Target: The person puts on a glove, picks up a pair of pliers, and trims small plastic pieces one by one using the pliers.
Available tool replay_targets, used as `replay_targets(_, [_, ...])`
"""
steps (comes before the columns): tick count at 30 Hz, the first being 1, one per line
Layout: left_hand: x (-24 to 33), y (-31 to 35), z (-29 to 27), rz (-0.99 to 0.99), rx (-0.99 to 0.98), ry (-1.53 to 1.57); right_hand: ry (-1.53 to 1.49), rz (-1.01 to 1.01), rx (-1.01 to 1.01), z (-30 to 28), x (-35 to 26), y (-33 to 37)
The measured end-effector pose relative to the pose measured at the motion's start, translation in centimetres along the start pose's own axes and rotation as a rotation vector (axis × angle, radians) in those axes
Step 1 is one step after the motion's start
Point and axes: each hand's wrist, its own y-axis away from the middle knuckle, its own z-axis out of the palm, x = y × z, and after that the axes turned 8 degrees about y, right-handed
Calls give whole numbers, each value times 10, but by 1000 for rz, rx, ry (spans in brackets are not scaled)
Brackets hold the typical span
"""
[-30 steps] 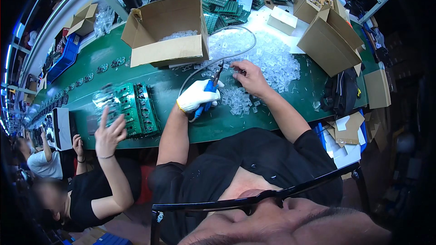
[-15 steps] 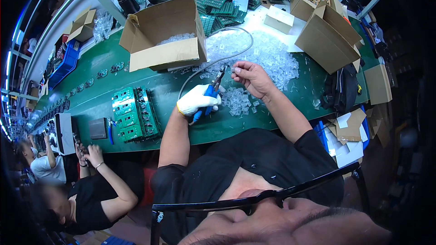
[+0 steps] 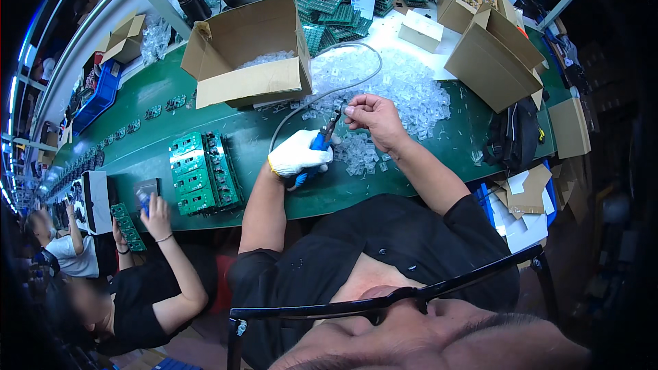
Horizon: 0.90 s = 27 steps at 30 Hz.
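My left hand (image 3: 299,153), in a white knitted glove, is wrapped round the blue handles of a pair of cutting pliers (image 3: 332,127), whose dark jaws point up and to the right. My bare right hand (image 3: 378,123) pinches a small clear plastic piece (image 3: 347,110) right at the tips of the jaws; fingers hide most of it. Below my right hand lies a small heap of clear plastic pieces (image 3: 358,155). A much larger pile of clear pieces (image 3: 408,82) spreads behind it.
An open cardboard box (image 3: 250,82) holds more clear pieces. A grey cable (image 3: 322,96) curves past my left hand. Stacked green circuit boards (image 3: 195,175) stand left. At right are a tilted carton (image 3: 493,62) and black bag (image 3: 514,133). A co-worker's hand (image 3: 157,218) is at far left.
My right hand has shifted slightly left, bringing the plastic piece to the pliers' jaws. The co-worker at left now holds a green circuit board and has picked up the blue-handled tool from the table.
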Motion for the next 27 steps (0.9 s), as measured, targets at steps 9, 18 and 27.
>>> replay_targets(9, [-2,-3,1,103,82,-34,-29,22,-6,-6,-3,8])
replay_targets(18, [-17,-14,-19,213,94,218,846,-110,-211,-24,9,14])
replay_targets(27, [-16,-14,-17,163,101,165,1259,-542,76,6,23,-47])
